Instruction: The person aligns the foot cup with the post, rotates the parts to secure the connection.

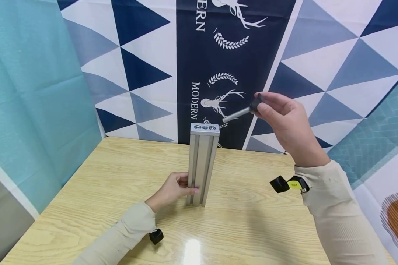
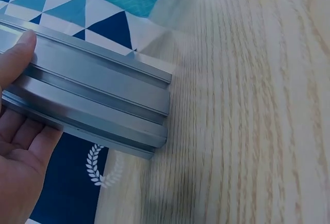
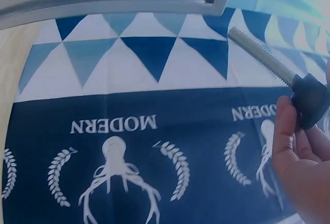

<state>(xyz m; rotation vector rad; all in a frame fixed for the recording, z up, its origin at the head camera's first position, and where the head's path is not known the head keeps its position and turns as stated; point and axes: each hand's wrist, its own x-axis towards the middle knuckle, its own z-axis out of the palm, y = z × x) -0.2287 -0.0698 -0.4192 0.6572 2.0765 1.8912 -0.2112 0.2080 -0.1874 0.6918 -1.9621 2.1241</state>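
Observation:
An aluminium extrusion profile (image 1: 200, 169) stands upright on the wooden table, its end plate (image 1: 205, 127) with several round holes facing up. Low on the profile, my left hand (image 1: 172, 189) grips its sides, thumb on the near face; the left wrist view shows the grooved lower end of the profile (image 2: 103, 90) meeting the tabletop. Above and to the right, my right hand (image 1: 286, 123) pinches the black knob (image 3: 309, 100) of a threaded knob bolt (image 1: 237, 115). The bolt's silver shank points left and down, its tip apart from the profile's top end.
The light wooden table (image 1: 146, 158) ends at a hanging cloth (image 1: 152, 92) with triangles, deer heads and the word MODERN. Teal cloth (image 1: 36, 92) hangs at the left. Small black cameras (image 1: 279, 184) sit on both wrists.

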